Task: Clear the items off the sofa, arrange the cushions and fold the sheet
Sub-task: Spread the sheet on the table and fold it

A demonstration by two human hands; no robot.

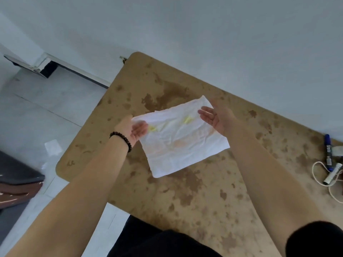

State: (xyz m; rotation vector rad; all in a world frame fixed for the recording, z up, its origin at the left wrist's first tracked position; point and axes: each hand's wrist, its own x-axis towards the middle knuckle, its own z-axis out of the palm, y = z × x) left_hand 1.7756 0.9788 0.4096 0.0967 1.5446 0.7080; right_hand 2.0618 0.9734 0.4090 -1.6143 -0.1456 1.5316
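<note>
A small white sheet [178, 140] with faint yellow and orange marks hangs above a stained tan table [204, 197]. It is folded into a rough rectangle and its lower edge droops toward me. My left hand [134, 129], with a dark bead bracelet at the wrist, pinches the sheet's upper left corner. My right hand [215, 117] grips the upper right corner, fingers spread across the cloth. Both arms reach out over the table.
A blue marker [328, 151], a white tube [333, 174] and a white cord [319, 175] lie at the table's right edge. A dark sofa corner [16, 179] shows at lower left. Pale tiled floor [46, 112] and a white wall surround the table.
</note>
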